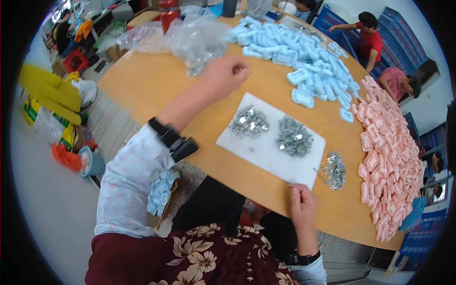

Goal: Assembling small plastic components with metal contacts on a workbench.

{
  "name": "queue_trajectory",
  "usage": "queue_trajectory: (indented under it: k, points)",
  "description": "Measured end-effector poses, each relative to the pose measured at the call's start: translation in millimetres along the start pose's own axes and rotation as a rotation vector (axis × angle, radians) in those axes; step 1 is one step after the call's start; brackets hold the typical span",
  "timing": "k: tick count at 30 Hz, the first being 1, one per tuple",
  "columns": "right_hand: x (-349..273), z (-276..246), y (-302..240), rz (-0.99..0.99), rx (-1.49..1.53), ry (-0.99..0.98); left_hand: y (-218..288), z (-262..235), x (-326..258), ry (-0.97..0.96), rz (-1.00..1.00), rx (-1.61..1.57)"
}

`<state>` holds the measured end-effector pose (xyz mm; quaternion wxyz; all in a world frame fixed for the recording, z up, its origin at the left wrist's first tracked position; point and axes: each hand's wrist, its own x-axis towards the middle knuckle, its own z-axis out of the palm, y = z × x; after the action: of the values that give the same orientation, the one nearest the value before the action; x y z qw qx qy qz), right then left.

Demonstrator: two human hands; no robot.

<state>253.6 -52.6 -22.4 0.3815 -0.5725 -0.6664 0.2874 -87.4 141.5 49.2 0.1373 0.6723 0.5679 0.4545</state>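
Round wooden desk (152, 85): white rectangular mat (259, 147) bearing two heaps of small silver metal pieces (249, 122). Left hand (225, 76) fisted near crumpled clear plastic bags (199, 38); right hand (301, 202) pinched at the mat's edge, contents unclear. Blue plastic pieces (304, 57), pink plastic pieces (387, 156) beyond.

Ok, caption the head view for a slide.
Left hand reaching toward clear bags, right hand at a white sheet holding metal piles.

White sheet (266, 149): flat on the table, its near corner just beside the right hand (302, 205). Two heaps of small shiny metal parts (249, 122) lie on it, between both hands.
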Motion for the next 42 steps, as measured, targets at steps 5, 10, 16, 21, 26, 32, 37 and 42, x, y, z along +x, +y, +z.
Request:
queue_trajectory:
  k: [5, 10, 16, 21, 26, 32, 37, 42]
  points:
    - [2.2, 0.2, -8.5, -0.046, -0.011, -0.027, 1.0, 96.0, 66.9, -0.285, 0.132, 0.160]
    - [4.4, -2.6, -8.0, 0.014, -0.013, -0.061, 47.4, 175.8, 66.8, -0.531, 0.441, 0.343]
    - [13.4, -5.0, -3.2, -0.128, 0.027, -0.029, 40.4, 206.6, 82.6, -0.585, 0.421, 0.477]
    - [16.5, -25.7, -0.8, 0.018, 0.131, 0.031, 45.6, 200.4, 91.3, -0.679, 0.423, 0.599]
    - [28.7, -70.3, 25.9, 0.071, -0.011, 0.316, 40.9, 181.4, 92.6, -0.606, 0.441, 0.585]
    - [65.4, -93.4, 41.0, -0.149, -0.563, 0.172, 58.4, 153.1, 86.2, -0.471, 0.320, 0.329]
    - [91.1, -83.2, 36.2, -0.175, -0.789, 0.045, 104.8, 106.8, 44.2, -0.565, 0.112, 0.034]
    - [88.3, -93.5, 43.1, -0.117, -0.495, 0.033, 133.9, 76.8, -40.7, -0.737, -0.187, -0.582]
